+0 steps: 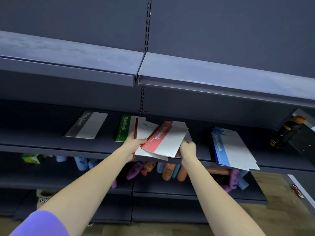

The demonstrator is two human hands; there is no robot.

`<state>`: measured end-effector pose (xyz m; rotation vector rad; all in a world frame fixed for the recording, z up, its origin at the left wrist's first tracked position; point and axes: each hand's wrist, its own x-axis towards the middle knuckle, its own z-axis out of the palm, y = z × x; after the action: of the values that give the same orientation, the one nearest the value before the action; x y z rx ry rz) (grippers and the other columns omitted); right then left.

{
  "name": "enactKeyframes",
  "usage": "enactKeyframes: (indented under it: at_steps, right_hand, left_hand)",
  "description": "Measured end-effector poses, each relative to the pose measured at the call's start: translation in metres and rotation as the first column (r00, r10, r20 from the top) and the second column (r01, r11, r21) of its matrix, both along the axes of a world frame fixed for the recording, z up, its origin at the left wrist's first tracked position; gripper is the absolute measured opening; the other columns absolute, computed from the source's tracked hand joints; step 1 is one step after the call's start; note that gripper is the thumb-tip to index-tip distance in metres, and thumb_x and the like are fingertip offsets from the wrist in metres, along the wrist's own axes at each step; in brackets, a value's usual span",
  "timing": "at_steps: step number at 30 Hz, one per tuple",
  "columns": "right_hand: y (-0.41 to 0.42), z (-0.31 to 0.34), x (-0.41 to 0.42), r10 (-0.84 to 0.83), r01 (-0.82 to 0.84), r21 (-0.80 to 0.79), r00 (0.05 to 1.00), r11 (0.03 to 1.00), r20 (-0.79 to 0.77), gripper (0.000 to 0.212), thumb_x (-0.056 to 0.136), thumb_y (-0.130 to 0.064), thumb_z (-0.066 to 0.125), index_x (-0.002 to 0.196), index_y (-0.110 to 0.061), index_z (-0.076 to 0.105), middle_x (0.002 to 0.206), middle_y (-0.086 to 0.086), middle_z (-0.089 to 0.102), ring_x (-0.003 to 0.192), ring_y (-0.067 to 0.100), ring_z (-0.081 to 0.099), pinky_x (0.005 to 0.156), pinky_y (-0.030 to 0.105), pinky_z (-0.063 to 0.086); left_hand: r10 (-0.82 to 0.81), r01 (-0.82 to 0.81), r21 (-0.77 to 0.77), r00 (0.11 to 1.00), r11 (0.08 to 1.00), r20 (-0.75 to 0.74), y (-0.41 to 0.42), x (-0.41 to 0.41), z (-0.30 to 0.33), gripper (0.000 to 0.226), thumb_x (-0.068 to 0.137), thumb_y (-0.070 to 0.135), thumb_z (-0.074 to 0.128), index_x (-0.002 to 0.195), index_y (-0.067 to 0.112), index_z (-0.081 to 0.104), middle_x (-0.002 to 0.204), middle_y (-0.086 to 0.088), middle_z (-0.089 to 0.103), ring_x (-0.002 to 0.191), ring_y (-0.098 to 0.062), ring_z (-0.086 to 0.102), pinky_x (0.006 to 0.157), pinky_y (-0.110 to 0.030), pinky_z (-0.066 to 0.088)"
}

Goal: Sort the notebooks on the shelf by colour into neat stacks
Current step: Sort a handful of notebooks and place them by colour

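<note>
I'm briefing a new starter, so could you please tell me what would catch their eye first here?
Mid-shelf, both hands grip a fanned bunch of red notebooks, the left hand at its left edge, the right hand at its right. A blue stack overhangs the shelf edge to the right; green and grey lie left.

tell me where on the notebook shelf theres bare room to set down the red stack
Bare shelf lies between the red notebooks and the blue stack, and more left of the grey notebook. A narrower gap separates grey from the green notebooks. It is crowded where green and red overlap, by the left hand and right hand.
</note>
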<state>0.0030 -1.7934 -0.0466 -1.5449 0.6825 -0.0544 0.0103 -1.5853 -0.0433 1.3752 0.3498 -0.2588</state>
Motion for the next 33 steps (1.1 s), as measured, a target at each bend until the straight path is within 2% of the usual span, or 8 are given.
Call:
enactKeyframes:
  at_steps: [7, 12, 18, 22, 24, 28, 30, 33]
  right_hand:
    - [0.005, 0.011, -0.001, 0.002, -0.001, -0.045, 0.999, 0.999, 0.036, 0.030, 0.103, -0.036, 0.048, 0.106, -0.007, 0.051, 0.090, 0.004, 0.057, 0.084, 0.021, 0.051, 0.074, 0.033, 0.040]
    - [-0.014, 0.012, 0.004, 0.172, -0.128, -0.440, 0.983, 0.889, 0.062, 0.035, 0.095, -0.019, 0.062, 0.127, -0.007, 0.055, 0.117, 0.011, 0.064, 0.101, 0.028, 0.061, 0.082, 0.032, 0.047]
    - [-0.039, -0.015, 0.014, 0.179, -0.381, -0.817, 0.924, 0.432, -0.337, 0.039, 0.096, -0.018, 0.052, 0.132, -0.005, 0.049, 0.142, 0.020, 0.036, 0.123, 0.039, 0.043, 0.097, 0.044, 0.043]
    - [-0.027, -0.016, 0.008, 0.189, -0.430, -0.874, 0.900, 0.226, -0.394, 0.039, 0.096, -0.032, 0.051, 0.128, -0.012, 0.058, 0.137, 0.016, 0.047, 0.125, 0.036, 0.043, 0.104, 0.043, 0.036]
    - [-0.015, -0.011, 0.008, 0.390, -0.464, -0.851, 0.851, 0.248, -0.351, 0.050, 0.088, -0.031, 0.063, 0.135, -0.016, 0.053, 0.137, 0.014, 0.047, 0.124, 0.033, 0.047, 0.102, 0.039, 0.041]
    - [0.017, -0.004, 0.003, 0.798, -0.675, -0.703, 0.540, 0.221, -0.267, 0.094, 0.072, -0.017, 0.083, 0.152, -0.030, 0.036, 0.152, 0.003, 0.033, 0.137, 0.023, 0.036, 0.112, 0.033, 0.036]
    - [0.026, -0.007, 0.002, 0.808, -0.569, -0.771, 0.575, 0.286, -0.125, 0.071, 0.082, -0.006, 0.073, 0.145, -0.028, 0.049, 0.147, 0.002, 0.044, 0.134, 0.022, 0.042, 0.109, 0.025, 0.034]
    - [0.027, -0.004, 0.003, 0.714, -0.395, -0.763, 0.690, 0.511, 0.121, 0.040, 0.087, 0.004, 0.060, 0.117, -0.020, 0.072, 0.122, -0.003, 0.067, 0.119, 0.017, 0.058, 0.098, 0.016, 0.037]
  left_hand:
    - [0.120, -0.125, 0.049, 0.988, 0.991, 0.097, -0.016, 0.007, -0.002, 0.058, 0.092, 0.001, 0.063, 0.141, 0.023, 0.042, 0.121, -0.004, 0.063, 0.112, -0.026, 0.062, 0.099, -0.046, 0.052]
    - [0.098, -0.113, 0.094, 0.984, 0.989, 0.152, -0.019, 0.009, -0.003, 0.050, 0.097, 0.002, 0.058, 0.140, 0.022, 0.043, 0.123, 0.000, 0.060, 0.116, -0.023, 0.057, 0.101, -0.038, 0.047]
    - [0.116, -0.130, 0.108, 0.985, 0.986, 0.130, 0.008, 0.007, -0.006, 0.049, 0.096, -0.001, 0.057, 0.139, 0.018, 0.043, 0.120, -0.006, 0.063, 0.098, -0.022, 0.063, 0.067, -0.030, 0.052]
    - [0.097, -0.109, 0.122, 0.991, 0.987, 0.093, 0.023, 0.004, -0.003, 0.051, 0.098, 0.003, 0.056, 0.143, 0.022, 0.040, 0.121, -0.006, 0.061, 0.113, -0.030, 0.061, 0.094, -0.044, 0.052]
    - [0.101, -0.109, 0.125, 0.993, 0.986, 0.068, 0.026, 0.005, 0.000, 0.045, 0.099, 0.007, 0.053, 0.141, 0.020, 0.043, 0.125, -0.008, 0.061, 0.115, -0.032, 0.060, 0.099, -0.047, 0.051]
    - [0.084, -0.086, 0.094, 0.996, 0.992, 0.020, 0.025, 0.008, 0.007, 0.040, 0.095, 0.010, 0.054, 0.134, 0.016, 0.050, 0.126, -0.012, 0.064, 0.114, -0.034, 0.061, 0.104, -0.052, 0.047]
    - [0.038, -0.039, 0.091, 0.999, 0.995, 0.009, 0.025, 0.008, 0.013, 0.036, 0.092, 0.014, 0.057, 0.128, 0.016, 0.052, 0.123, -0.015, 0.065, 0.109, -0.035, 0.064, 0.097, -0.052, 0.052]
    - [-0.034, 0.036, 0.109, 0.999, 0.993, -0.017, 0.029, 0.002, 0.022, 0.023, 0.099, 0.024, 0.053, 0.118, 0.012, 0.049, 0.100, -0.020, 0.069, 0.079, -0.039, 0.071, 0.060, -0.042, 0.060]
